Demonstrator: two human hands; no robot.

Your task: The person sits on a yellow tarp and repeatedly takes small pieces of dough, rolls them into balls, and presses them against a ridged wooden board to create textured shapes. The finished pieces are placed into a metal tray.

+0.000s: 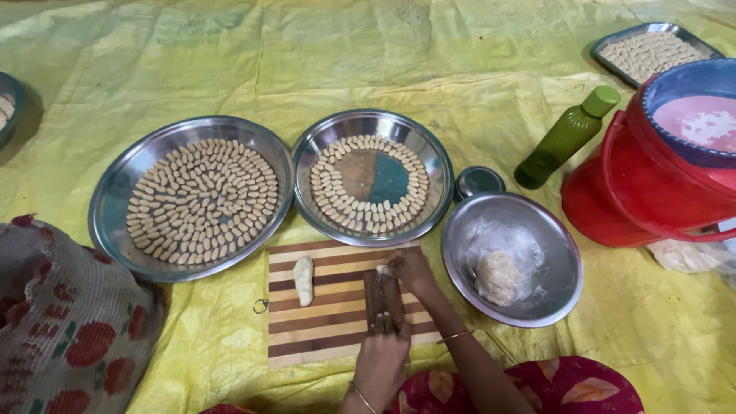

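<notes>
**A:** From the head camera, what are the hands doing?

**B:** The left hand (383, 354) has a narrow grip on the near end of a small ridged wooden paddle (382, 297) that lies on the striped cutting board (337, 322). The right hand (412, 268) has its fingertips pinched on a small bit of dough (382, 270) at the paddle's far end.

**A:** Where is the rest of the dough?

**B:** A short log of dough (304, 280) lies on the board to the left of the left grip, apart from the paddle. A bigger lump (498, 276) sits on plastic in the steel bowl (563, 268), just right of the right grip.

**A:** What could go wrong, in your judgement?

**B:** If the left grip slackens, I think the paddle could skid on the board and smear the piece. Too hard a press could jam dough into the ridges.

**A:** And beyond the hands?

**B:** Just past the right grip stands a half-filled steel plate (429, 149) with rings of shaped pieces (368, 211), its rim near the board's far edge. A careless reach might knock those rows loose. The full plate (107, 199) lies further left. The green bottle (566, 138) and red bucket (644, 192) are well off to the right, so I judge them little risk.

**A:** The floor?

**B:** A creased yellow sheet (475, 69) lies under everything, so the board may not sit firm.
</notes>
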